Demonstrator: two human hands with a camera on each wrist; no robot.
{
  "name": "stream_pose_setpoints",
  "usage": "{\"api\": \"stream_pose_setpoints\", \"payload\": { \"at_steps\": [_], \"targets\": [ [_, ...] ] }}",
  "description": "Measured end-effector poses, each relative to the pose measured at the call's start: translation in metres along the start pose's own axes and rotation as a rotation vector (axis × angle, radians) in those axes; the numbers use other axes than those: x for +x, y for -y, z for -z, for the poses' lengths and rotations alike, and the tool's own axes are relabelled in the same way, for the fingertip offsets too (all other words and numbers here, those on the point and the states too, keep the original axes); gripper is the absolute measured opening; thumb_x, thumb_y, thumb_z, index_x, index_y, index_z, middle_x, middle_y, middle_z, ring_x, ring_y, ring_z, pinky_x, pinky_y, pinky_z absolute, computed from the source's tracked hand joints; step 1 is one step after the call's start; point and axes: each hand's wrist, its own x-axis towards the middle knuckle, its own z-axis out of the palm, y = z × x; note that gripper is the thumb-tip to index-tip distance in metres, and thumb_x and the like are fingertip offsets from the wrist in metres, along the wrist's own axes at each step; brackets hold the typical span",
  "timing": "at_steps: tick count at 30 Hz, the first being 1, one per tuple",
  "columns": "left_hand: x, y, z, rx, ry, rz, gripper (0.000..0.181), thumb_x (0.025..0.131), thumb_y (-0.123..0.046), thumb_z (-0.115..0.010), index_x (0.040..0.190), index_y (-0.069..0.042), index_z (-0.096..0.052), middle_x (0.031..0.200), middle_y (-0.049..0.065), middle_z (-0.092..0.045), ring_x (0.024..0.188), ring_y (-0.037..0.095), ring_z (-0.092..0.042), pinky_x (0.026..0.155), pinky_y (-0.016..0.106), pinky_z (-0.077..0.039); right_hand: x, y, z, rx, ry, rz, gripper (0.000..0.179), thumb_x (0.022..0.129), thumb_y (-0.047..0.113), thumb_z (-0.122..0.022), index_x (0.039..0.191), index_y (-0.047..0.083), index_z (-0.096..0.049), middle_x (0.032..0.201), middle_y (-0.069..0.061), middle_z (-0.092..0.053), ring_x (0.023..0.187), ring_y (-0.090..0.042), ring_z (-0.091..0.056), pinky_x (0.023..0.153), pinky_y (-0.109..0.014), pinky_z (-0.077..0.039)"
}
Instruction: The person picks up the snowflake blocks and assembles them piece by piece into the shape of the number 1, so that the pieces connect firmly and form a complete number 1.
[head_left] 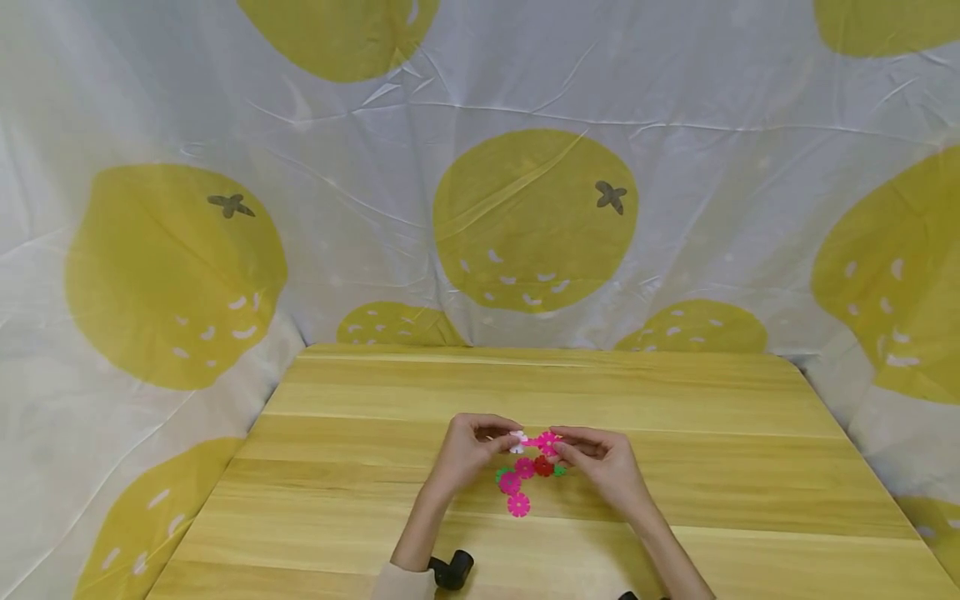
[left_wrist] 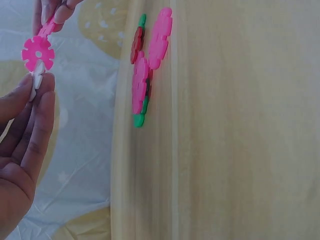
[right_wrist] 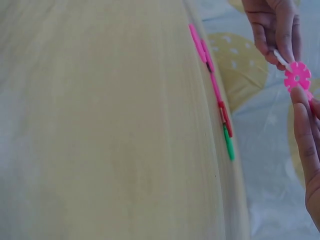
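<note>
Above the table my left hand (head_left: 468, 454) pinches a white notched snowflake disc (left_wrist: 37, 84) between thumb and fingers. It is slotted into a pink snowflake disc (left_wrist: 30, 55), which stands between both hands. My right hand (head_left: 606, 465) pinches another pink snowflake disc (head_left: 551, 440) joined at the other end. The three make a short chain. Below the hands lie several loose-looking discs on the table: pink ones (head_left: 518, 505), a red disc (head_left: 543, 466) and green discs (head_left: 560, 471), some overlapping. Part of one green disc is hidden under a pink one.
The discs lie on a wood-grain table (head_left: 360, 492). Behind it hangs a pale cloth (head_left: 360, 217) printed with yellow fruit, touching the table's far edge in view. A black device (head_left: 453, 571) sits at the left wrist.
</note>
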Motion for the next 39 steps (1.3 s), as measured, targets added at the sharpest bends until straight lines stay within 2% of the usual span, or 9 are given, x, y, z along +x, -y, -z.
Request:
{"api": "stream_pose_setpoints", "payload": {
  "at_steps": [5,9,13,18,22,26,30,34,39],
  "targets": [
    [0.001,0.000,-0.001,0.080,0.018,-0.076,0.017,0.094,-0.012,-0.076,0.111,-0.010,-0.080,0.111,0.013,-0.077,0.101,0.024,-0.072,0.088,0.032,-0.060,0.000,0.001,-0.002,0.029,-0.016,-0.009,0.030,0.096,0.010,-0.074,0.122,-0.005,-0.073,0.104,-0.022,-0.077,0.084,-0.015,-0.079,0.081,-0.048,-0.060],
    [0.000,-0.001,-0.004,0.086,0.091,-0.108,0.026,0.093,-0.014,-0.078,0.119,-0.015,-0.078,0.121,0.011,-0.075,0.114,0.024,-0.069,0.102,0.037,-0.054,0.001,0.000,-0.005,0.041,-0.038,-0.019,0.031,0.095,0.009,-0.075,0.121,-0.008,-0.073,0.102,-0.021,-0.078,0.082,-0.015,-0.079,0.080,-0.046,-0.061],
    [0.000,-0.001,-0.008,0.068,0.146,-0.144,0.034,0.088,-0.012,-0.083,0.122,-0.013,-0.077,0.120,0.006,-0.075,0.113,0.027,-0.069,0.106,0.042,-0.051,0.002,-0.003,-0.007,0.030,-0.031,-0.013,0.032,0.095,0.008,-0.074,0.121,-0.010,-0.071,0.104,-0.024,-0.077,0.082,-0.013,-0.079,0.078,-0.043,-0.063],
    [0.001,-0.001,-0.011,0.035,0.156,-0.182,0.034,0.087,-0.012,-0.083,0.121,-0.010,-0.078,0.115,0.006,-0.077,0.111,0.025,-0.070,0.105,0.044,-0.052,0.002,-0.004,-0.009,0.070,-0.017,-0.028,0.033,0.096,0.007,-0.073,0.122,-0.012,-0.070,0.107,-0.026,-0.077,0.083,-0.013,-0.078,0.077,-0.035,-0.064],
    [0.001,0.000,-0.013,0.031,0.147,-0.179,0.032,0.088,-0.013,-0.083,0.119,-0.011,-0.079,0.113,0.005,-0.078,0.111,0.024,-0.070,0.105,0.043,-0.053,0.001,-0.002,-0.011,0.123,-0.014,-0.052,0.035,0.096,0.006,-0.072,0.123,-0.015,-0.067,0.106,-0.020,-0.079,0.083,-0.013,-0.078,0.077,-0.031,-0.063],
    [0.001,0.001,-0.013,0.034,0.132,-0.158,0.031,0.087,-0.011,-0.083,0.117,-0.011,-0.080,0.112,0.004,-0.078,0.111,0.024,-0.070,0.103,0.040,-0.054,0.001,-0.002,-0.012,0.163,-0.006,-0.087,0.036,0.097,0.005,-0.071,0.125,-0.017,-0.065,0.105,-0.014,-0.080,0.085,-0.013,-0.078,0.079,-0.032,-0.063],
    [0.001,0.000,-0.011,0.052,0.123,-0.140,0.029,0.086,-0.012,-0.084,0.115,-0.012,-0.080,0.110,0.004,-0.078,0.109,0.024,-0.070,0.098,0.032,-0.055,0.002,-0.002,-0.013,0.146,0.002,-0.100,0.036,0.101,0.011,-0.067,0.125,-0.014,-0.066,0.107,-0.012,-0.080,0.087,-0.014,-0.078,0.082,-0.036,-0.064],
    [0.001,0.001,-0.004,0.095,0.101,-0.117,0.028,0.087,-0.011,-0.084,0.115,-0.010,-0.080,0.111,0.003,-0.078,0.107,0.023,-0.071,0.093,0.025,-0.056,0.004,-0.003,-0.014,0.127,0.027,-0.102,0.036,0.103,0.016,-0.064,0.125,-0.012,-0.067,0.106,-0.017,-0.078,0.088,-0.015,-0.078,0.085,-0.040,-0.063],
    [0.001,0.003,0.004,0.128,0.069,-0.105,0.029,0.087,-0.010,-0.084,0.115,-0.011,-0.080,0.110,0.002,-0.078,0.105,0.021,-0.071,0.090,0.023,-0.056,0.003,-0.008,-0.014,0.127,0.101,-0.141,0.037,0.099,0.009,-0.069,0.127,-0.016,-0.064,0.111,-0.031,-0.074,0.090,-0.017,-0.078,0.085,-0.039,-0.063]
  ]
}}
